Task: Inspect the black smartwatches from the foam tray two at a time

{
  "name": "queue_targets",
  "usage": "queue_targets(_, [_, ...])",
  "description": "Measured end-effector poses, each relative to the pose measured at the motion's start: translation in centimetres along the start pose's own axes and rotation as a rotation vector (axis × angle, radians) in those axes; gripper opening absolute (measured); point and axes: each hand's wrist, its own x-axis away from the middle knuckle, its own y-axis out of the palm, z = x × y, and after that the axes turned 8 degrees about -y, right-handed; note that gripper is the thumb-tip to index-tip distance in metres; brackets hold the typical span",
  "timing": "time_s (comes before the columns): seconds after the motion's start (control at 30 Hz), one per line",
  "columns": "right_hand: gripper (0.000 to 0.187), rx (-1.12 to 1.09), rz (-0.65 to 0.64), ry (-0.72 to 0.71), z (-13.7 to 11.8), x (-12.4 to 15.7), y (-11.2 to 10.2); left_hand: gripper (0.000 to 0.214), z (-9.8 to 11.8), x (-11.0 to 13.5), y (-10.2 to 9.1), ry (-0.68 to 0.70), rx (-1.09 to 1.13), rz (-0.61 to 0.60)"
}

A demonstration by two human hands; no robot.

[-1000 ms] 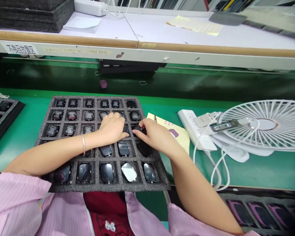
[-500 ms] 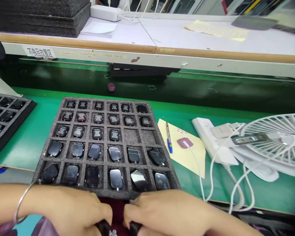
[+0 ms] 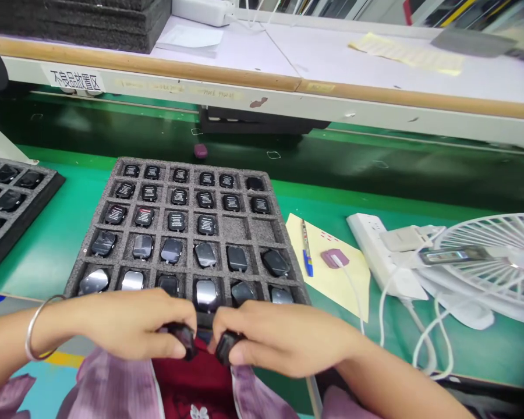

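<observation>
A green surface (image 3: 78, 203) is occupied by a grey foam tray (image 3: 233, 228), with a white-topped shelf (image 3: 288, 43) raised beyond it. To the tray's left, a second foam tray (image 3: 26, 216) is partly cut off from view; well to the tray's right, a white fan (image 3: 512, 264) is seen. Nearer the tray on that side, a white power strip (image 3: 390, 270) is placed and, just beside the tray, a yellow sheet (image 3: 332, 282) is laid.

At the tray's near edge, a left hand (image 3: 144, 323) and a right hand (image 3: 279, 337) are held close together, knuckles uppermost. Each grip is closed, the fingers curled and the thumb set against a small dark object. The left wrist is circled by a silver bangle (image 3: 29, 333).

On the sheet to the tray's right, a blue-capped pen (image 3: 306, 249) and, farther from the tray, a purple pad (image 3: 327, 259) are set down. Off the tray's near side, one black piece (image 3: 184, 340) is gripped on the left and another black piece (image 3: 227, 348) on the right, the two apart and partly hidden by fingers. In the tray's compartments, square dark devices (image 3: 206, 294) are arranged in rows, pale text shown on most of the far ones. Beyond the tray's far edge, a small purple block (image 3: 200, 151) is seen.
</observation>
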Motion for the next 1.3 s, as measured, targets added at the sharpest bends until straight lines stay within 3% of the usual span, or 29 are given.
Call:
queue_targets(0.07, [0.027,-0.462,0.169,-0.077,1.2,-1.2,-1.4,0.012,0.1,-1.0,-1.6,0.142,0.265,0.131])
queue_targets(0.2, [0.048,-0.771,0.889,-0.183,3.1,-4.8,-5.3,0.023,0.5,-4.5,-5.2,0.227,0.624,0.605])
queue_targets(0.3, [0.042,-0.884,1.065,-0.212,4.0,-6.9,-7.4,0.026,0.6,-7.1,-6.8,0.158,0.803,0.74])
queue_targets(0.47, [0.039,-0.943,0.987,-0.239,5.2,-7.2,-6.7,0.033,-0.4,-9.0,-6.3,0.12,0.864,0.8])
queue_targets(0.63, [0.053,-0.953,0.831,-0.251,5.6,-6.5,-5.2,0.025,-1.8,-9.0,-5.5,0.18,0.602,0.899])
queue_targets(0.77, [0.053,-1.009,0.747,-0.29,5.6,-6.4,-5.2,0.026,-1.8,-8.2,-5.3,0.18,0.421,0.92])
queue_targets(1.0, [0.054,-1.058,0.719,-0.307,5.5,-6.3,-5.2,0.039,-1.6,-7.6,-4.9,0.078,0.392,0.949])
queue_targets(1.3, [0.054,-1.131,0.697,-0.343,5.6,-6.3,-5.4,0.041,-1.5,-7.6,-4.6,0.158,0.452,0.997])
